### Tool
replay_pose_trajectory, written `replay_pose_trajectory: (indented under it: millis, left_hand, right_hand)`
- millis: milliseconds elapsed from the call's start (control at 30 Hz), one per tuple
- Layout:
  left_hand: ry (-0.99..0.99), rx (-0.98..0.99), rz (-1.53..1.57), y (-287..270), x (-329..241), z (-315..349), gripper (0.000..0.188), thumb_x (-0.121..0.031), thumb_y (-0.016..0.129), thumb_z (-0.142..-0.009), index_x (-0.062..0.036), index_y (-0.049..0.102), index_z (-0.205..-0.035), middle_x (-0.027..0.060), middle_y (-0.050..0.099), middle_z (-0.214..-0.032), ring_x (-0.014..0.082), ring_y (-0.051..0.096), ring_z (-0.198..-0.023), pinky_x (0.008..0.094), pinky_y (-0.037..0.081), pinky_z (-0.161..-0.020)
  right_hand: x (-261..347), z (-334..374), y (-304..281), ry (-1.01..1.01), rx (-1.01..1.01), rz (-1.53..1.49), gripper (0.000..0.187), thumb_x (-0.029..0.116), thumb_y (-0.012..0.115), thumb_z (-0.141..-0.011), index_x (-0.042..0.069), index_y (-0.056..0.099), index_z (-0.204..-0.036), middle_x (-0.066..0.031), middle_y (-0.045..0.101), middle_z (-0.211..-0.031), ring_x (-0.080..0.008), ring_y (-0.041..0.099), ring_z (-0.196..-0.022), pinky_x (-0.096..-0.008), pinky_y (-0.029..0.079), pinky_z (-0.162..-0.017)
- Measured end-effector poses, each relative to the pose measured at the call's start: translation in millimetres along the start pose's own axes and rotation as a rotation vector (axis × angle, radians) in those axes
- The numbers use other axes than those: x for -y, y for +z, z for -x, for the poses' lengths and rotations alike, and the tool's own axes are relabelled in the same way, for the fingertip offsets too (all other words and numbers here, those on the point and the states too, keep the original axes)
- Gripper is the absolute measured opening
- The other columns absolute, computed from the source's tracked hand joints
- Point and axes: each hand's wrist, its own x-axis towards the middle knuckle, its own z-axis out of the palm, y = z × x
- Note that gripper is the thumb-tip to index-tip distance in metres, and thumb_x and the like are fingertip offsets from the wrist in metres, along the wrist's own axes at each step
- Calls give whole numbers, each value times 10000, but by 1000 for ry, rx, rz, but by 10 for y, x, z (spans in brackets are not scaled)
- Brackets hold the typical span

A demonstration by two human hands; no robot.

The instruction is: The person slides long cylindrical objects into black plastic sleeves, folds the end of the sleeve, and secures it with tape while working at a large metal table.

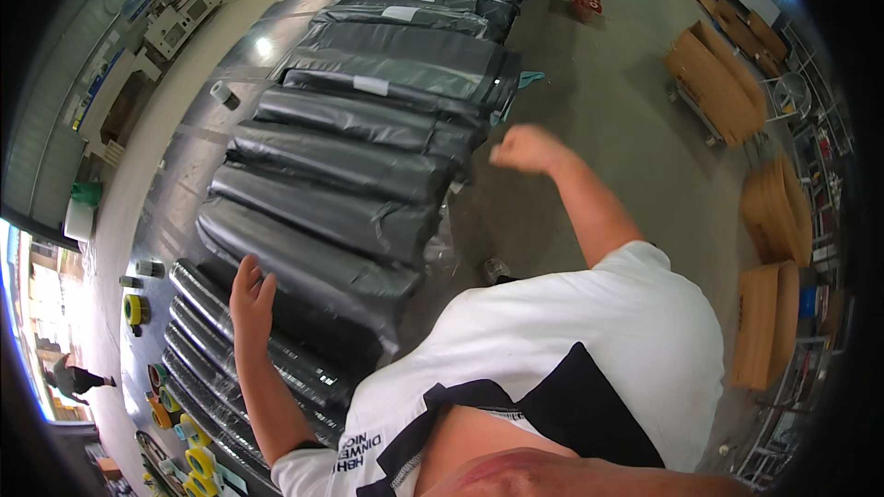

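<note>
My left hand is raised above the near end of a row of long black plastic-wrapped bundles, its fingers apart and nothing in them. Just beyond it lies the nearest matte black bundle. Close to my left forearm are several glossy black rolls, side by side. My right hand hovers off the right ends of the bundles, over the floor. Its fingers are curled in, slightly blurred, and no object shows in them. Further up the row, a black bundle with a white label lies crosswise.
Tape rolls in yellow and other colours sit on the table's left edge, near a grey cylinder. Cardboard boxes line the right side. A red bag rests on the floor ahead. A person is far left.
</note>
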Motion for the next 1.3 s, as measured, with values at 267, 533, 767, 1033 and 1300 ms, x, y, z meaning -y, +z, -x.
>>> replay_pose_trajectory:
  millis: [267,533,767,1033,1300]
  left_hand:
    - [-246,449,564,2999,-1116,-1517,642,-215,594,-965,46,295,-1470,177,485,-1388,288,521,-1239,388,454,-980]
    - [-562,322,918,3794,-912,-2047,437,-313,587,-968,12,463,-1233,171,507,-1288,316,537,-1136,488,431,-995]
    - [-688,256,1066,3985,-1146,-2142,533,-403,586,-950,-10,481,-1294,137,550,-1283,323,531,-1171,505,410,-1024]
    - [-328,873,1747,3287,-175,-2525,843,-665,562,-845,26,476,-1320,171,545,-1348,362,542,-1207,487,431,-1041]
    - [-307,113,1436,3455,-843,-2883,697,-513,606,-889,60,514,-1275,187,594,-1268,383,589,-1122,546,459,-986]
  right_hand:
    - [-1266,-2321,-986,98,-454,-560,954,630,732,-693,-59,507,-1314,-266,571,-1283,-340,572,-1189,-384,462,-982]
    - [-620,-2074,-1224,18,-331,138,667,605,662,-768,73,685,-1169,-131,601,-1232,-332,532,-1183,-453,473,-945]
    - [-421,-2442,-1343,-33,8,-165,537,419,708,-802,41,672,-1181,-159,633,-1234,-302,623,-1080,-399,501,-900]
    - [-242,-1610,-1837,-207,419,-1535,281,122,679,-850,-50,629,-1066,-157,687,-986,-254,677,-792,-416,559,-760]
    - [-804,-262,-2268,-336,228,-1395,470,162,706,-787,-70,589,-1179,-103,673,-983,-163,659,-796,-292,541,-729]
